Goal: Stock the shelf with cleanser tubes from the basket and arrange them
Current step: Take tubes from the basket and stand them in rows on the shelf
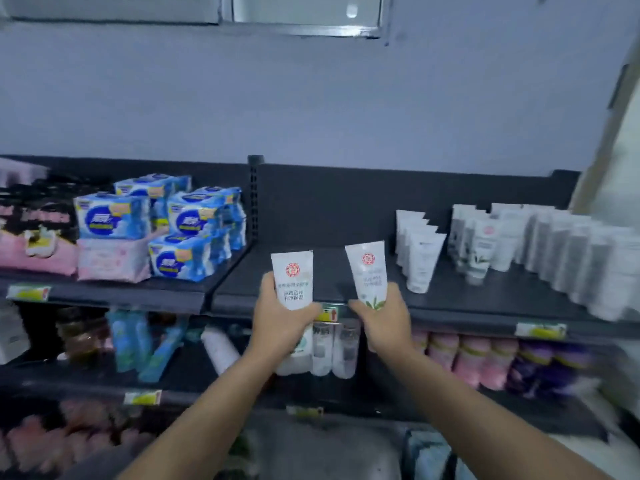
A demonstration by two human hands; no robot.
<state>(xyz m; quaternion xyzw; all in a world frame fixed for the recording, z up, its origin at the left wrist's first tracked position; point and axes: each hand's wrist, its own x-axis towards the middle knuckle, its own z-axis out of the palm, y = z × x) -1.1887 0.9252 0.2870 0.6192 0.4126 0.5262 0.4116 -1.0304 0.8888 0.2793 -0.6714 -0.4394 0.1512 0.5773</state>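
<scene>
A dark shop shelf [485, 299] stands against a pale wall. The left hand [280, 322] has its fingers wrapped round one white tube [292, 271], upright at the shelf's front edge. At its three o'clock, the right hand [382, 318] grips another tube [369, 268], tilted. Stocked tubes [420, 251] stand further towards three o'clock.

Top shelf [311, 292]: bare stretch in the middle, packs [162, 233] stacked on the left section, rows of upright tubes [519, 244] on the right, running front to back. Left hand [280, 317] holds one tube [292, 280] upright before the shelf's front edge; right hand [381, 320] holds a second tube [369, 273] just to its right, tilted, apart from the first. Bottles [332, 348] stand on the shelf below, behind the hands.
</scene>
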